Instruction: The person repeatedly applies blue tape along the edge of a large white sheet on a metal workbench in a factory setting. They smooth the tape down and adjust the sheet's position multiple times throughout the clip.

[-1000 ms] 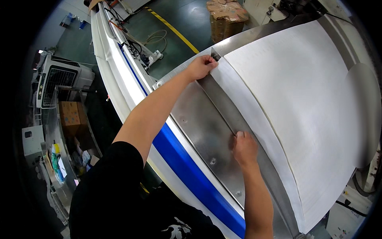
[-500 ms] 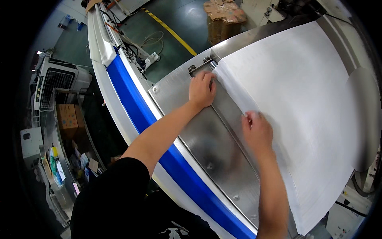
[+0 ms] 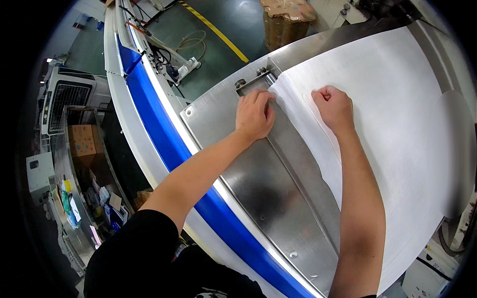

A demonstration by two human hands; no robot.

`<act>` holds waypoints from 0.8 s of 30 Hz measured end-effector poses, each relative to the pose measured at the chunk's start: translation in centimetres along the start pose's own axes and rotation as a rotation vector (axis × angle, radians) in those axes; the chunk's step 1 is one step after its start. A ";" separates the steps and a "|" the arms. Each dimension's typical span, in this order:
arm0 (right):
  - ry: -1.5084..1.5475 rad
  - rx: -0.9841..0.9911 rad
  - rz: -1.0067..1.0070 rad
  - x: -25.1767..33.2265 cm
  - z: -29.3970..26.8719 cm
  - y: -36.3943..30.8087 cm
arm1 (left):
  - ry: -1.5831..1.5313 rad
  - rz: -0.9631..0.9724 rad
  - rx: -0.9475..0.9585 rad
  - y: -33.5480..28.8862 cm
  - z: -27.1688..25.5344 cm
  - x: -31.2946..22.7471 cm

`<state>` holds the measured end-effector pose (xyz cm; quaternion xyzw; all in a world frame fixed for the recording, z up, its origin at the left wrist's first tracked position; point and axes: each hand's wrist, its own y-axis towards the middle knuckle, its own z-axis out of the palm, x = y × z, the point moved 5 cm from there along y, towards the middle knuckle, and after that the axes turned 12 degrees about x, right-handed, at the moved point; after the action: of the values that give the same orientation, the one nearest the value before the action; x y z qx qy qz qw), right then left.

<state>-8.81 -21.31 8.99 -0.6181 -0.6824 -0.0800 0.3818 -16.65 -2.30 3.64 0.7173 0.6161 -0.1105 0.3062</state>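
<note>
Hands at work over a white sheet, seen from above. The white sheet [image 3: 397, 129] is covering the right half of the frame, lying on a metal bench [image 3: 248, 191], its layered left edge running from upper centre down toward lower centre. The left hand [image 3: 255, 115], at centre, is resting over bare metal just beside that edge; its fingers are bending loosely, half open, and whether they are holding anything cannot be told. The right hand [image 3: 336, 108], right of centre, is lying over the sheet near the same edge, its fingers curling into a loose fist; whether they are pinching any of the sheet cannot be told. A small metal bracket [image 3: 247, 89] is standing just above the left hand. A blue strip [image 3: 156, 126] is curving from upper left to lower centre, a brown carton [image 3: 288, 30] is standing at upper centre, and a yellow floor line [image 3: 216, 31] is slanting to its left.
</note>
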 end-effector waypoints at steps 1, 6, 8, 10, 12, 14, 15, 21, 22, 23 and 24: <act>-0.004 -0.002 0.013 -0.1 0.1 0.2 | 0.004 -0.001 -0.003 0.0 0.0 0.0; 0.001 -0.031 0.047 -0.4 0.0 0.6 | -0.015 -0.019 0.010 0.2 0.0 0.1; -0.011 -0.042 0.061 -0.6 0.1 0.8 | -0.033 -0.030 0.029 0.2 0.0 0.0; -0.021 -0.065 0.067 -0.7 0.1 0.8 | 0.006 0.057 -0.021 0.8 -0.7 -0.7; -0.028 -0.101 0.066 -0.9 0.0 0.5 | 0.036 0.166 -0.028 2.0 -1.2 -2.0; -0.067 -0.138 0.062 -1.2 0.0 0.6 | 0.065 0.289 0.008 3.7 -1.5 -3.7; -0.086 -0.157 0.052 -1.1 0.0 0.7 | 0.096 0.334 0.025 4.3 -1.1 -4.0; -0.079 -0.142 0.044 -0.8 0.3 0.7 | 0.206 0.419 0.093 4.7 -0.4 -2.9; -0.082 -0.141 0.030 -0.7 0.3 0.6 | 0.220 0.426 0.096 4.5 -0.6 -2.8; -0.085 -0.142 0.016 -0.7 0.2 0.4 | 0.233 0.433 0.098 4.3 -0.8 -2.8; -0.088 -0.145 -0.001 -0.7 0.0 0.2 | 0.255 0.446 0.114 4.2 -0.9 -2.9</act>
<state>-8.68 -21.80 8.51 -0.6469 -0.6911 -0.1022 0.3058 -13.45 -4.39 7.25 0.8595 0.4692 0.0167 0.2019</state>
